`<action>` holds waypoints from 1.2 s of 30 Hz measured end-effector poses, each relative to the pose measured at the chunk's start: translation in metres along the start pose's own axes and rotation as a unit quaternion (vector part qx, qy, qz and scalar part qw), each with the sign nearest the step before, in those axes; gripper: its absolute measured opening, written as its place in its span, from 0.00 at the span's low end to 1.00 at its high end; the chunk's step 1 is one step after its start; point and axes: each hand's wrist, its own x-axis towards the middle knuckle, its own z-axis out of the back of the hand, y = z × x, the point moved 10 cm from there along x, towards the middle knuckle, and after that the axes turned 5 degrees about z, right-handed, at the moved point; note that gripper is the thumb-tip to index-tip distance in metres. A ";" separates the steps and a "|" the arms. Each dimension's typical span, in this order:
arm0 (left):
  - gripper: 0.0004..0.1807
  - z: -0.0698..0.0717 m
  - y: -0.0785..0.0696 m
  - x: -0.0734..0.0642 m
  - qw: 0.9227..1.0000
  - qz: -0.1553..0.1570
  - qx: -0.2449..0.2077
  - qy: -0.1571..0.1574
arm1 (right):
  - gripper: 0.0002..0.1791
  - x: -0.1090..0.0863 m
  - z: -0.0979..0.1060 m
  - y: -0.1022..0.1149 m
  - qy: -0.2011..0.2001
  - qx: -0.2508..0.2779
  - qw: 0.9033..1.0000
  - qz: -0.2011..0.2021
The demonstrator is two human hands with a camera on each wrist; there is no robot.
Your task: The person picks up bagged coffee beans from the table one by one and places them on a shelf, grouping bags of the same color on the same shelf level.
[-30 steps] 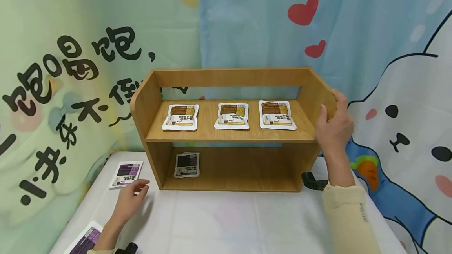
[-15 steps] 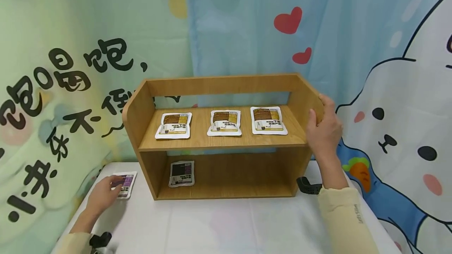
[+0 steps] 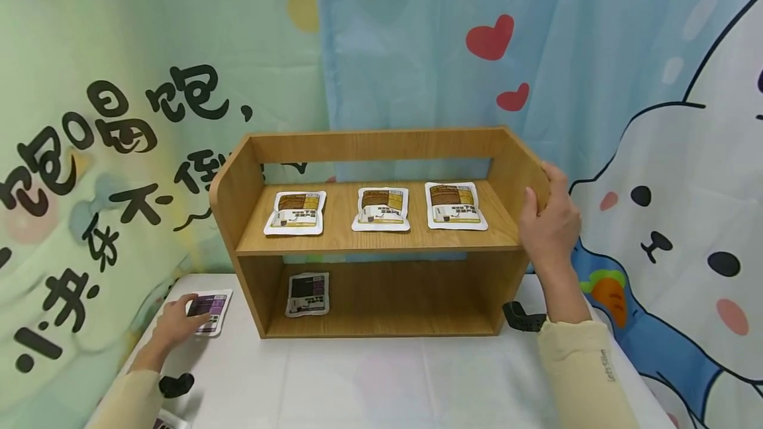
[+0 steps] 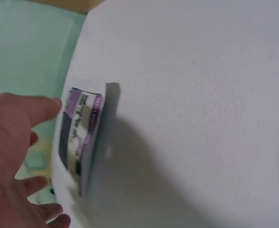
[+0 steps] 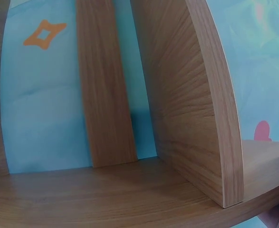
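Note:
My left hand is at the left edge of the table, beside a flat purple-and-white food pouch. Thumb and fingers are spread around the pouch; in the left wrist view a gap shows between the hand and the pouch. With my right hand I grip the right side panel of a two-tier wooden shelf. The right wrist view shows the shelf boards, with only bits of fingers at its right edge.
On the upper tier lie three brown-and-white pouches, left, middle and right. A dark pouch is at the lower tier's left. Another pouch shows partly near the left sleeve. Printed curtains hang behind.
My left hand has moved left, from the pouch's near right side to its left side, and its fingers have spread. The right hand keeps its grip on the shelf. The head view has shifted slightly.

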 end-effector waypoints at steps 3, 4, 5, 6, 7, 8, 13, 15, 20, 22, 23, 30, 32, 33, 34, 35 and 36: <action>0.40 -0.013 0.011 0.001 0.999 0.036 -0.012 0.021 | 0.23 -0.002 -0.002 -0.001 0.009 -0.003 1.000 -0.006; 0.42 -0.016 0.014 0.001 0.998 0.048 -0.014 0.025 | 0.23 -0.002 -0.002 -0.002 0.013 -0.004 1.000 -0.009; 0.43 -0.019 0.017 0.000 0.998 0.058 -0.016 0.026 | 0.24 -0.003 -0.003 -0.002 0.016 -0.004 1.000 -0.011; 0.43 -0.021 0.019 -0.001 0.997 0.066 -0.018 0.027 | 0.24 -0.004 -0.004 -0.003 0.018 -0.004 1.000 -0.012; 0.44 -0.022 0.021 -0.003 0.997 0.075 -0.017 0.027 | 0.24 -0.005 -0.005 -0.003 0.020 -0.004 1.000 -0.015; 0.44 -0.021 0.021 -0.005 0.996 0.080 -0.015 0.022 | 0.24 -0.006 -0.005 -0.003 0.020 -0.003 1.000 -0.016; 0.42 -0.012 0.016 -0.012 0.998 0.067 -0.014 -0.008 | 0.24 -0.008 -0.006 -0.001 0.021 0.001 1.000 -0.017; 0.40 -0.008 0.012 -0.013 0.998 0.048 -0.024 -0.023 | 0.24 -0.008 -0.007 -0.001 0.022 0.000 1.000 -0.016; 0.39 -0.007 0.011 -0.018 0.997 0.039 -0.055 -0.041 | 0.24 -0.009 -0.007 -0.001 0.026 -0.005 1.000 -0.012; 0.39 -0.009 0.013 -0.021 0.996 0.041 -0.070 -0.046 | 0.24 -0.008 -0.006 0.000 0.025 -0.006 1.000 -0.010; 0.39 -0.010 0.013 -0.022 0.995 0.038 -0.078 -0.051 | 0.24 -0.008 -0.006 0.000 0.025 -0.006 1.000 -0.009; 0.37 -0.009 0.009 -0.031 0.988 0.027 -0.120 -0.089 | 0.24 -0.005 -0.004 0.000 0.025 -0.007 1.000 -0.005; 0.38 -0.009 0.003 -0.035 0.987 0.024 -0.131 -0.089 | 0.24 -0.004 -0.002 -0.001 0.024 -0.010 1.000 -0.007; 0.38 -0.010 0.001 -0.038 0.986 0.025 -0.138 -0.087 | 0.24 -0.003 -0.001 -0.001 0.024 -0.011 1.000 -0.008; 0.37 -0.011 -0.002 -0.043 0.985 0.027 -0.146 -0.087 | 0.24 -0.003 -0.001 -0.001 0.024 -0.012 1.000 -0.010; 0.38 -0.011 -0.005 -0.048 0.984 0.030 -0.155 -0.087 | 0.24 -0.002 0.000 -0.002 0.025 -0.013 1.000 -0.011; 0.38 -0.012 -0.008 -0.053 0.982 0.030 -0.164 -0.090 | 0.24 -0.002 0.000 -0.002 0.025 -0.014 1.000 -0.012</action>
